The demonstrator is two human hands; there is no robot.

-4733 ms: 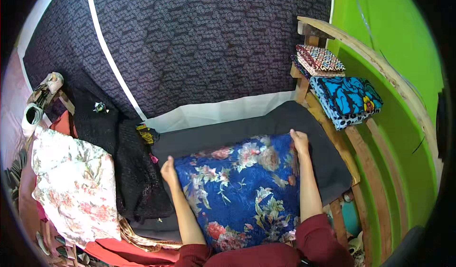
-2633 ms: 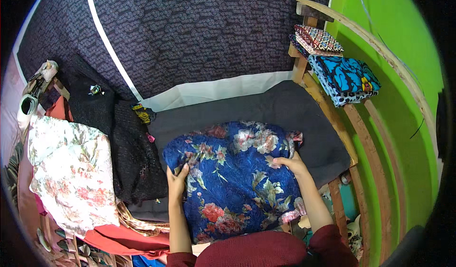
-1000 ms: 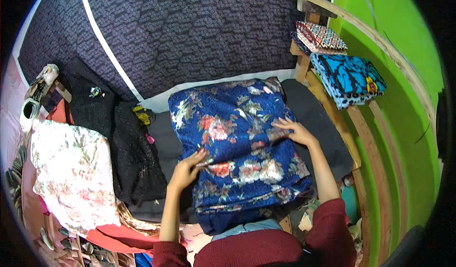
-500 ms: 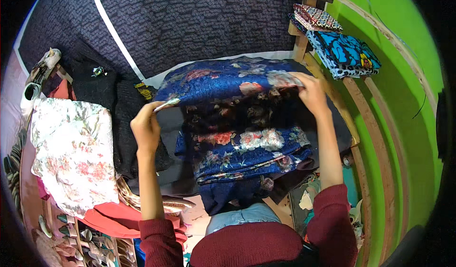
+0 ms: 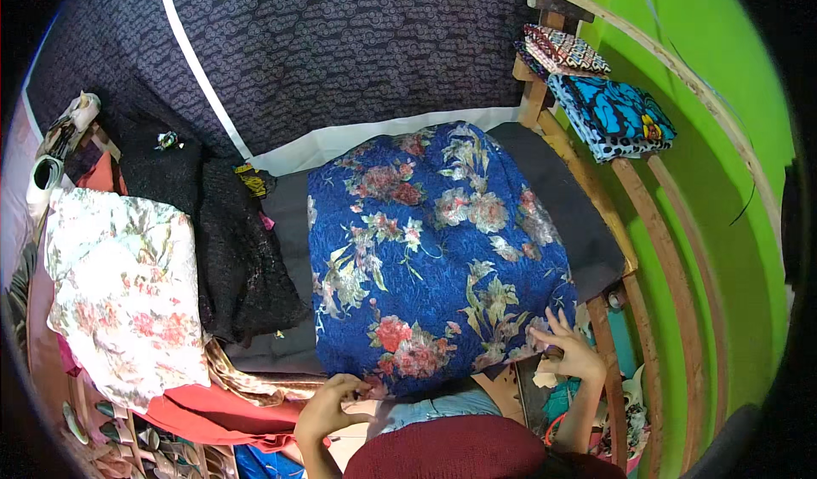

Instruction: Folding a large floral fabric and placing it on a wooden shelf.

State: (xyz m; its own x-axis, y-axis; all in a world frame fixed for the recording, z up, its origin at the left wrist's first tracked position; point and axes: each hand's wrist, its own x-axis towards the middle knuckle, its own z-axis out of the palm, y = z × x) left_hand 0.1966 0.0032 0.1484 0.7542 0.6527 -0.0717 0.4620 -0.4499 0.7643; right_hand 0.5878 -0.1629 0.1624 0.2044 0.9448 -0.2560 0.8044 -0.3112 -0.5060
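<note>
A blue floral cloth (image 5: 408, 266) with red, pink and cream flowers lies spread over a dark grey padded surface, its near edge close to my lap. At its near left corner is my left hand (image 5: 334, 407), fingers curved and thumb apart, the fingertips by the edge. My right hand (image 5: 572, 353) is at the near right corner, its fingers spread and touching or just over the fabric. Neither hand shows a clear grip on the cloth.
Left of the cloth lie a black textured garment (image 5: 242, 258) and a white floral cloth (image 5: 128, 292), with red fabric (image 5: 213, 415) below. Folded patterned cloths (image 5: 613, 117) rest on a wooden rail along the green wall (image 5: 723, 138). Several shoes (image 5: 162, 445) stand at lower left.
The blue floral cloth, held up and bunched between both hands before, now lies spread out flatter. Both hands have come down and toward me, to its near corners.
</note>
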